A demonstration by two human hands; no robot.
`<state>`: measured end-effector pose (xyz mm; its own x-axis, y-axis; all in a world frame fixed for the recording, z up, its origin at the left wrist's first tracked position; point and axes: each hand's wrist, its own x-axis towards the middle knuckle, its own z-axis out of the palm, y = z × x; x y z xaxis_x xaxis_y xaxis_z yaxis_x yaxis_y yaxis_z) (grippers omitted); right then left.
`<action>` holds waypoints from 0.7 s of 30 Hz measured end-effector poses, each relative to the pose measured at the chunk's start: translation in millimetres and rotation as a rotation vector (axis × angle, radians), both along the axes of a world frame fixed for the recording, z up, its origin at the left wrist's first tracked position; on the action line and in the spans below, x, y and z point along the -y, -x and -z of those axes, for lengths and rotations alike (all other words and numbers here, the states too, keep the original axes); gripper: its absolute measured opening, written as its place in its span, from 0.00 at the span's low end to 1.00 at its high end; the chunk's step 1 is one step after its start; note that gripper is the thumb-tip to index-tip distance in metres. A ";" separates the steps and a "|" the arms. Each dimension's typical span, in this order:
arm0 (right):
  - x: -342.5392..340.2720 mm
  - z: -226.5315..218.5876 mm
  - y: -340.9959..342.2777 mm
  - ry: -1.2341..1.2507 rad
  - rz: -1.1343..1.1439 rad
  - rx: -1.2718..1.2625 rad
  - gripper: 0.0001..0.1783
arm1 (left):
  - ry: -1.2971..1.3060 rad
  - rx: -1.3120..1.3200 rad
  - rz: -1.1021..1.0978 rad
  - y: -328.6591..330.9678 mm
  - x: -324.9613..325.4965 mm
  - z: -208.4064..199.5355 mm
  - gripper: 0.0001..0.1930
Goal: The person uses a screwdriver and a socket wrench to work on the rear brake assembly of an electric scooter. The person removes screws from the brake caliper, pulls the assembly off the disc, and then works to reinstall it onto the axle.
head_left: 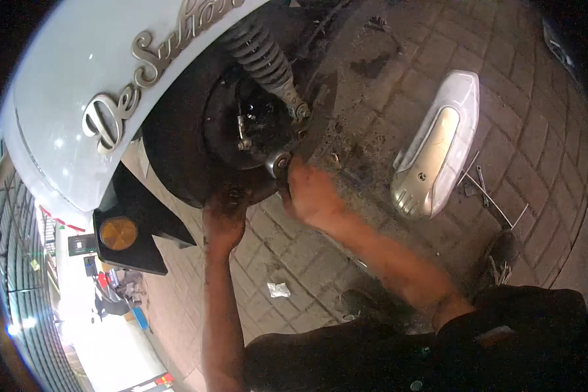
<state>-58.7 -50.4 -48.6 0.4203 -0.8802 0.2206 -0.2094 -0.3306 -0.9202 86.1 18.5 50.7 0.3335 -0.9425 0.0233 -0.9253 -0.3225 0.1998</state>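
The rear wheel of a white scooter, with its black tyre, fills the middle of the view. My left hand has its darkened fingers curled on the tyre's near edge. Just right of the wheel, my right hand is closed beside a silver metal arm near the hub. Its fingertips are hidden behind that arm, and motion blurs the hand a little. Above the hub, a coiled shock absorber runs up under the white body panel.
A silver and gold cover lies on the brick paving at right, with a thin metal wrench beside it. A black mudguard with an orange reflector hangs at left. A small white packet lies on the ground near me.
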 end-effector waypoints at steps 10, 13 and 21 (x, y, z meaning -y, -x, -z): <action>15.5 -25.8 18.8 -0.194 -0.163 -0.533 0.27 | -0.002 -0.167 -0.064 11.2 5.1 -8.7 0.19; -6.1 19.5 -6.9 0.029 0.029 -0.012 0.33 | -0.008 -0.249 -0.101 8.4 8.0 -6.8 0.20; 5.3 -34.3 15.7 -0.208 -0.182 -0.536 0.29 | 0.024 0.426 0.302 -30.3 -12.4 5.1 0.24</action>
